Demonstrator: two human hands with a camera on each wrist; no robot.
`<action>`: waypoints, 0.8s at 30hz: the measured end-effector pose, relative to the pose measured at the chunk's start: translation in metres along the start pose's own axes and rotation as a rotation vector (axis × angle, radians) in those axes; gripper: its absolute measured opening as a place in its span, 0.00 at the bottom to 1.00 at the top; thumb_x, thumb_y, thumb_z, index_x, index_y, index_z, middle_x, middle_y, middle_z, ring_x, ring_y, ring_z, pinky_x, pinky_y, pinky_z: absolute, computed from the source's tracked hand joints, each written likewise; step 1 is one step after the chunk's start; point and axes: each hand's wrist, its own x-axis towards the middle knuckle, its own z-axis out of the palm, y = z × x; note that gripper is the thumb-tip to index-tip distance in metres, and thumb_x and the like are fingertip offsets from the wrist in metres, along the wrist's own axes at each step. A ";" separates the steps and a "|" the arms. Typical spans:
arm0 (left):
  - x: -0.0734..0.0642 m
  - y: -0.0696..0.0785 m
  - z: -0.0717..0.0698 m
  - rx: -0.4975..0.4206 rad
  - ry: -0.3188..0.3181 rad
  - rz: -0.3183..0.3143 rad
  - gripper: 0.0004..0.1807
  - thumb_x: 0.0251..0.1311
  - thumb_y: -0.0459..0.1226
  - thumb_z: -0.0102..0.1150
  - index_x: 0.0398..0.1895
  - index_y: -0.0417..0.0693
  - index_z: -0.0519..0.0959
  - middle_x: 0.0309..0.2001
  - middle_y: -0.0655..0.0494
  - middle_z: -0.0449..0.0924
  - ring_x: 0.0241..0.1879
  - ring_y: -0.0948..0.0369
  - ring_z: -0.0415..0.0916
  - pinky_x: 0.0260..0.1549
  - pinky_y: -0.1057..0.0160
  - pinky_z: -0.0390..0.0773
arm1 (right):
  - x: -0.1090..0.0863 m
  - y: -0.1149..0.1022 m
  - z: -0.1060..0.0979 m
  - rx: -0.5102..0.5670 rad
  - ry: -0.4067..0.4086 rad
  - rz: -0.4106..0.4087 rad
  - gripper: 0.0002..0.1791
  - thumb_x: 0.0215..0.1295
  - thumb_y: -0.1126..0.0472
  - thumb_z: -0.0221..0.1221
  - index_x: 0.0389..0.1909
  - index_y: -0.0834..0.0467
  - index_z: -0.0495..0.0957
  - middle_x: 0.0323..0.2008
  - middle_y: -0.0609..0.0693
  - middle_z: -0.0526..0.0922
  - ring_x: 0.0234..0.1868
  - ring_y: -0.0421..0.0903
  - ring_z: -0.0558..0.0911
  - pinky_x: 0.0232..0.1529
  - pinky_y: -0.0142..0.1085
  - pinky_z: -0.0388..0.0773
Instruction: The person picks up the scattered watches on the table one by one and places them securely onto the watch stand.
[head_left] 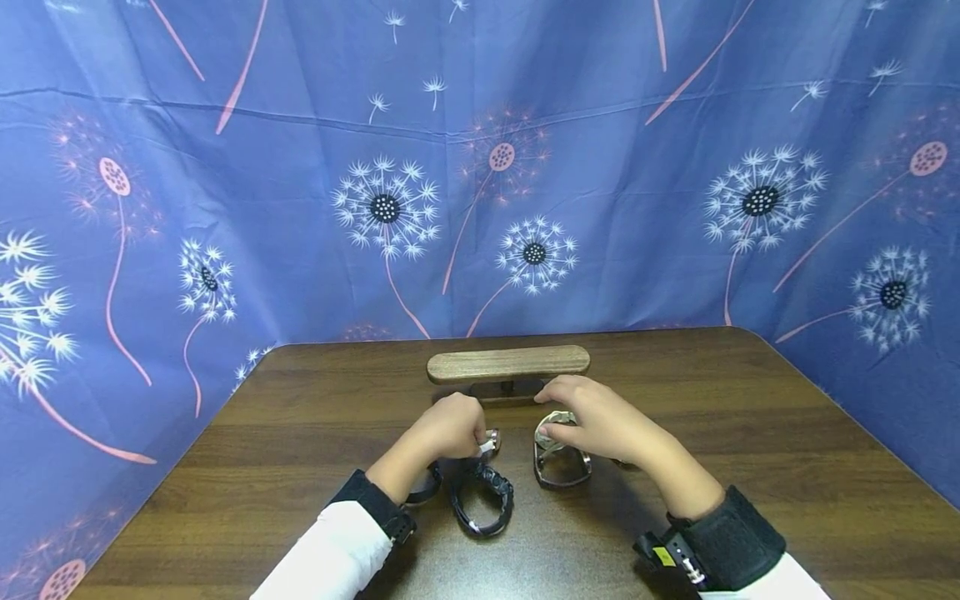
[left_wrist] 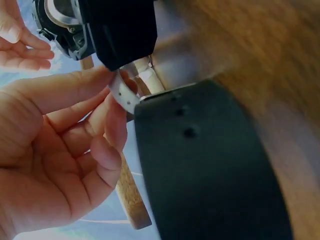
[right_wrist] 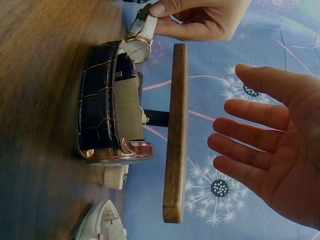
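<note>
My left hand (head_left: 452, 423) pinches the white strap of a wristwatch (right_wrist: 138, 50) between thumb and fingers. The strap's holes show in the left wrist view, where a dark strap (left_wrist: 205, 165) covers part of the scene. With fingers spread and holding nothing, my right hand (head_left: 600, 417) hovers beside a wristwatch with a brown crocodile-pattern strap (right_wrist: 97, 100). A pale-strapped watch (right_wrist: 102, 222) lies near that one. Below my left hand sits a black wristwatch (head_left: 483, 502), and another dark watch (head_left: 426, 487) is partly hidden by the left wrist.
A T-shaped watch stand with a wooden bar (head_left: 508, 364) stands on the brown wood table (head_left: 300, 450), beyond both hands. Behind the table hangs a blue cloth (head_left: 615, 167) with a dandelion print. Both wrists wear dark bands.
</note>
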 end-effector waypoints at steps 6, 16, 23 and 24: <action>-0.001 0.000 -0.002 0.037 0.071 -0.061 0.26 0.46 0.27 0.71 0.03 0.52 0.66 0.08 0.68 0.57 0.11 0.70 0.51 0.12 0.73 0.53 | 0.000 0.000 0.001 0.008 -0.012 0.011 0.19 0.60 0.57 0.66 0.48 0.64 0.80 0.46 0.53 0.82 0.51 0.53 0.80 0.55 0.49 0.75; -0.006 0.004 -0.007 0.051 0.229 -0.061 0.04 0.48 0.32 0.73 0.24 0.51 0.89 0.23 0.63 0.84 0.25 0.63 0.80 0.25 0.65 0.81 | -0.001 0.000 0.001 0.003 0.006 0.002 0.19 0.60 0.57 0.67 0.48 0.64 0.80 0.46 0.53 0.82 0.51 0.53 0.80 0.55 0.49 0.75; -0.008 0.010 -0.005 -0.037 0.424 -0.007 0.03 0.50 0.34 0.72 0.23 0.52 0.88 0.21 0.65 0.83 0.20 0.72 0.74 0.21 0.70 0.74 | 0.001 -0.002 0.000 0.016 0.067 0.033 0.24 0.60 0.59 0.66 0.53 0.67 0.77 0.50 0.59 0.81 0.54 0.57 0.79 0.57 0.51 0.74; -0.008 0.012 -0.005 -0.036 0.458 0.009 0.03 0.49 0.35 0.73 0.23 0.53 0.88 0.20 0.66 0.83 0.19 0.73 0.72 0.20 0.70 0.72 | 0.001 -0.003 -0.001 0.017 0.091 0.036 0.25 0.60 0.59 0.67 0.54 0.67 0.76 0.51 0.59 0.81 0.54 0.57 0.78 0.57 0.51 0.74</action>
